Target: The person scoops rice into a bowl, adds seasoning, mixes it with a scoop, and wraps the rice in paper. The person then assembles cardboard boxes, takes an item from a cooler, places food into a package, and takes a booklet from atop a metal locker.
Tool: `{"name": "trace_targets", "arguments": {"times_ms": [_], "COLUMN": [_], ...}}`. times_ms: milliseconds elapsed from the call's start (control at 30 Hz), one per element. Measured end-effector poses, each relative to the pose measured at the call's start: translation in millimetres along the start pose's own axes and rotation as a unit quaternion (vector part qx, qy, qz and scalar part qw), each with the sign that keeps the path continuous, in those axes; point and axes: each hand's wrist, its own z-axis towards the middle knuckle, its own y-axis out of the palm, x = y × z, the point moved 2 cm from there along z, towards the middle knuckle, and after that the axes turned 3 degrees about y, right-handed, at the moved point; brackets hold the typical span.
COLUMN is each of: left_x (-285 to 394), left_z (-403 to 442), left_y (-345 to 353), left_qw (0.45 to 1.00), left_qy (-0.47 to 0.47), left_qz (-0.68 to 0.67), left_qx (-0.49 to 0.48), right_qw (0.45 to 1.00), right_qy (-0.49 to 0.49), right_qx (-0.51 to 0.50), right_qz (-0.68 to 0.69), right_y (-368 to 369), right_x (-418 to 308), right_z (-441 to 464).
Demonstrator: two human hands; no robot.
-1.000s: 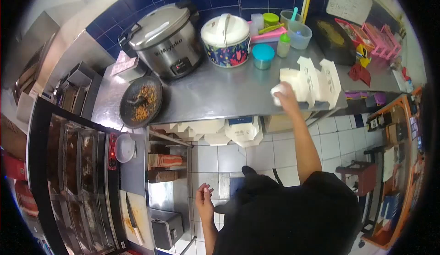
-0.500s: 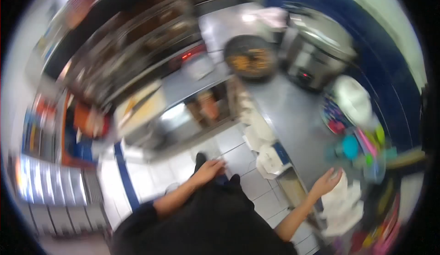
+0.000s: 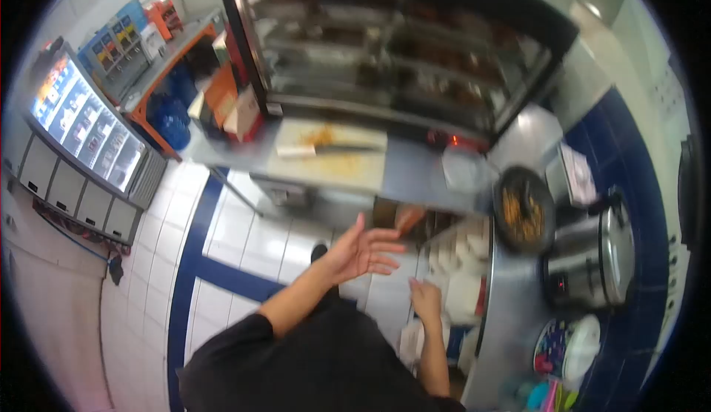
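My left hand [image 3: 364, 252] is held out in front of my body, fingers spread and nothing in it. Close by on its right, my right hand [image 3: 427, 298] is raised, with its fingers drawn in and nothing visible in them. Beyond both hands, a knife [image 3: 349, 148] with a white handle lies across a cutting board [image 3: 363, 177] marked with orange food bits. To the right on the counter stands a dark pan [image 3: 544, 239] of browned food pieces. Neither hand touches any of these.
A glass display case [image 3: 400, 41] stands behind the board. On the right steel counter [image 3: 507, 316] are a rice cooker [image 3: 585, 264] and a patterned bowl [image 3: 548, 349]. White containers [image 3: 463, 293] fill the shelf below. A lit drinks fridge [image 3: 89, 130] stands left, past the tiled floor [image 3: 237, 219].
My view has swung left, bringing the fridge and display case into fuller sight. My right hand has left the counter's side and come near my left hand, which has spread its fingers.
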Motion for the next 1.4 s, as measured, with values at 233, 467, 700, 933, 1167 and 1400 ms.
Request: {"name": "trace_targets", "arguments": {"times_ms": [233,467,700,933,1167,1400], "left_x": [180,322,384,625,827,910], "left_z": [16,6,-51,-132,-10,129], "left_y": [-141,-129,-147,-102,-74,-72], "left_qw": [0.907,0.902,0.902,0.578,0.6,0.485], "left_qy": [0.16,0.245,0.292,0.704,0.546,0.432], "left_qz": [0.335,0.344,0.305,0.324,0.548,0.759], "left_qx": [0.2,0.085,0.094,0.255,0.204,0.037], "right_qw": [0.924,0.638,0.613,0.749,0.895,0.938], "right_qy": [-0.243,-0.65,-0.707,-0.655,-0.423,-0.335], "right_qx": [0.286,0.402,0.346,-0.094,-0.129,-0.053], "right_qz": [0.077,-0.094,-0.057,-0.024,-0.057,0.066], "right_y": [-113,-204,-161,-85,-108,-47], "right_x": [-294,-663,-749,-639,-539,-525], "right_z": [129,152,189,194,188,155]}}
